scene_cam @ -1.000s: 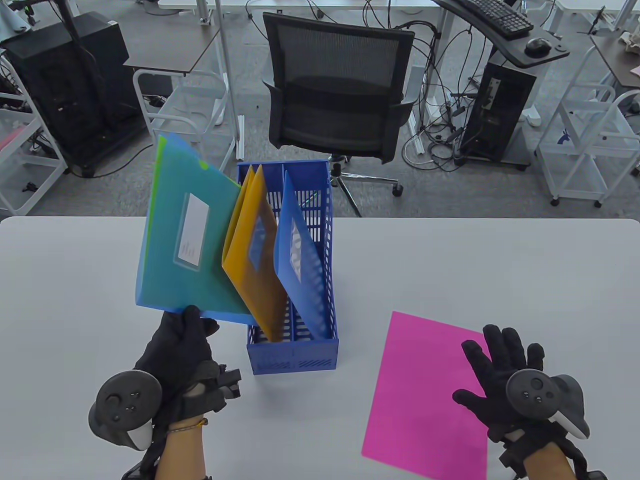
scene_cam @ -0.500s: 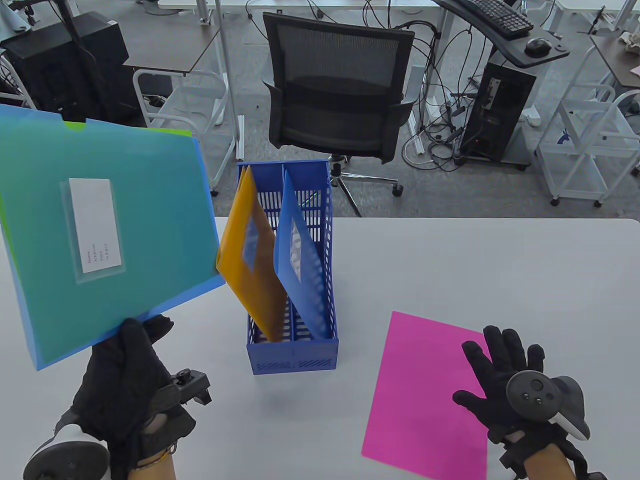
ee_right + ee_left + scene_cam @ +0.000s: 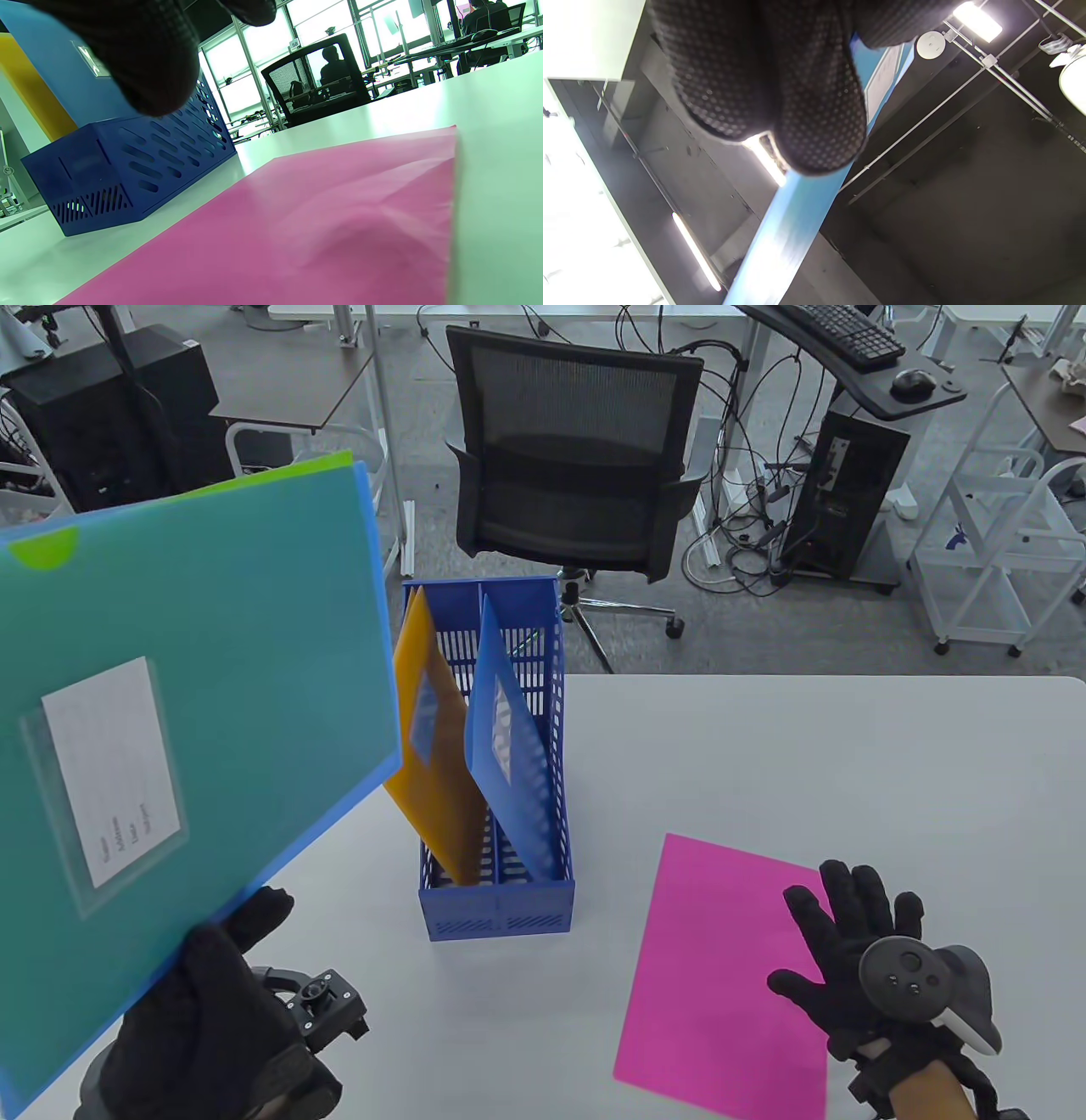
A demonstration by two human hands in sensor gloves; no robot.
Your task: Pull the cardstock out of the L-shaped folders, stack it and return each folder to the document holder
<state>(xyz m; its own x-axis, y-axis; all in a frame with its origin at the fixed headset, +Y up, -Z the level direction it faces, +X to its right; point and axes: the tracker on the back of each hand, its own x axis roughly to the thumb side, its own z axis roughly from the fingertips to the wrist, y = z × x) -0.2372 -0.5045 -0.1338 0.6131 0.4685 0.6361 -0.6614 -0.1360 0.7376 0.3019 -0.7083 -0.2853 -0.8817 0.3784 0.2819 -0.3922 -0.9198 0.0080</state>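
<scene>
Left hand (image 3: pixel 216 976): grips the near edge of the blue folder (image 3: pixel 195 712), thumb on top, and holds it raised above the left side of the table (image 3: pixel 764 746).
Blue folder: tilted, label pocket facing up; green cardstock (image 3: pixel 42 549) shows at its far edge and thumb notch.
Right hand (image 3: pixel 857 950): fingers spread and straight, resting flat on the pink cardstock (image 3: pixel 721 967); holds nothing.
Pink cardstock: flat on the table, near right.
Document holder (image 3: pixel 496 899): blue, at table centre, left of the pink cardstock; an orange folder (image 3: pixel 428 780) and a second blue folder (image 3: pixel 509 763) stand leaning inside it.
</scene>
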